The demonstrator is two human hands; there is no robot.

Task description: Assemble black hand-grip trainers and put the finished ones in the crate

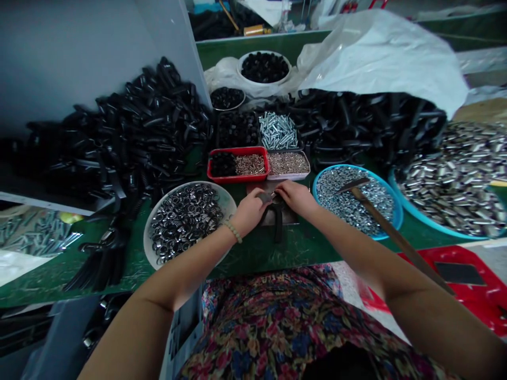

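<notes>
While angled inward, L hand clenches small metal part, R hand beside it, grip unclear.

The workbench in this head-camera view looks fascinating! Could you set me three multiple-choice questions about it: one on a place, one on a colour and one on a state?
1. Where does the hammer lie?
A) On the black parts at far left
B) Across the blue-rimmed bowl of hex nuts
C) In the white bowl of rings

2. What colour is the tray with black parts in one half?
A) Blue
B) White
C) Red

3. How are the person's hands?
A) Bare, the left hand and right hand meeting at a small metal part
B) Gloved and far apart
C) One on the bench, one out of view

Answers:
1. B, its head sits over the nuts and its handle crosses the rim.
2. C, its rim is plainly red.
3. A, no gloves show and both hands reach the part.
</notes>
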